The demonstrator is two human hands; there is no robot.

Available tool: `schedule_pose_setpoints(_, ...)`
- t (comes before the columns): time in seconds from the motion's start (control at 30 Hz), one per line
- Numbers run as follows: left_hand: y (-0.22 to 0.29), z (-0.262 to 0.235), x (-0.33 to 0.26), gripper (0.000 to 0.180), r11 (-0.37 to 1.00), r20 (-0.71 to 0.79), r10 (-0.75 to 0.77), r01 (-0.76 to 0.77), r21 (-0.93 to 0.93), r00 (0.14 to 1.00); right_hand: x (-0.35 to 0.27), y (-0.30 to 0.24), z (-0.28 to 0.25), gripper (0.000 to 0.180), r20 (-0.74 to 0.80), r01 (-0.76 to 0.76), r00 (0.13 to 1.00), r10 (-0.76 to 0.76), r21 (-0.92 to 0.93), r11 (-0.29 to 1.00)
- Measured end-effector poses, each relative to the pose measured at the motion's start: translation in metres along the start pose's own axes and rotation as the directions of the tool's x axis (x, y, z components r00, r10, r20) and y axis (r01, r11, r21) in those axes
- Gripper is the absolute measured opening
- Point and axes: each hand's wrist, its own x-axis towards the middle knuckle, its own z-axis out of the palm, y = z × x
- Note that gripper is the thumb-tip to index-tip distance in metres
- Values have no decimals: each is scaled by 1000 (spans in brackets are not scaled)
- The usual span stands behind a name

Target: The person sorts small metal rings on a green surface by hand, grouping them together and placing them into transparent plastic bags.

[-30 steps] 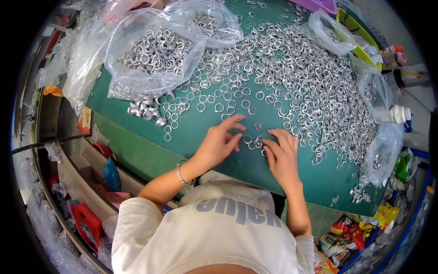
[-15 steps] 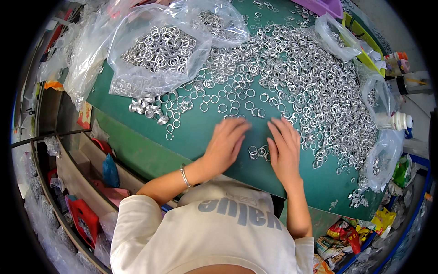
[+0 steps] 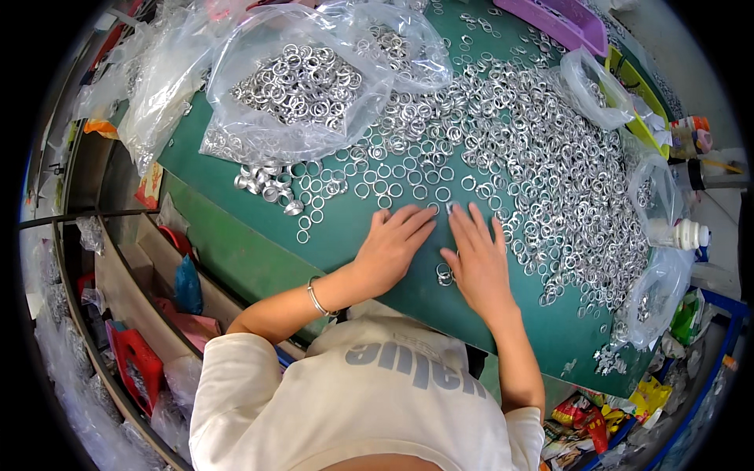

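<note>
On the green tabletop [image 3: 345, 245], both my hands work low over loose silver rings. My left hand [image 3: 393, 247] lies palm down with its fingers stretched out, the fingertips at a ring [image 3: 433, 209] near the table's middle. Beside it, my right hand [image 3: 481, 267] is also palm down and stretched out; its fingertips touch or nearly touch rings at the edge of the spread. A few rings [image 3: 444, 274] lie by the right thumb, partly hidden by that hand. A large heap of rings [image 3: 561, 180] covers the table to the right.
Clear plastic bags of rings [image 3: 224, 145] stand at the back left. Thicker rings [image 3: 267, 185] lie in front of them. A purple tray [image 3: 561, 23] and a yellow-green basket [image 3: 648, 122] sit at the back right. Open drawers [image 3: 157, 271] are at the left.
The view has shifted slightly. My right hand has moved left, nearer my left hand, and now covers more of the small ring group by its thumb. My left fingers stay stretched out.
</note>
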Motion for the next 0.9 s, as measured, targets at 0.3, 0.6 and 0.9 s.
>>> schedule_pose_setpoints(0.3,5,-4,-4,49,935,107,121,-77,-346,987,13,24,-5,40,-127,-13,991,40,211,977)
schedule_pose_setpoints(0.6,8,-1,-25,57,851,218,137,-2,-525,966,11,34,2,43,-63,-38,997,37,-11,999)
schedule_pose_setpoints(0.9,-41,-9,45,53,992,94,-2,-10,128,996,27,40,5,36,-24,15,1000,-18,-118,993)
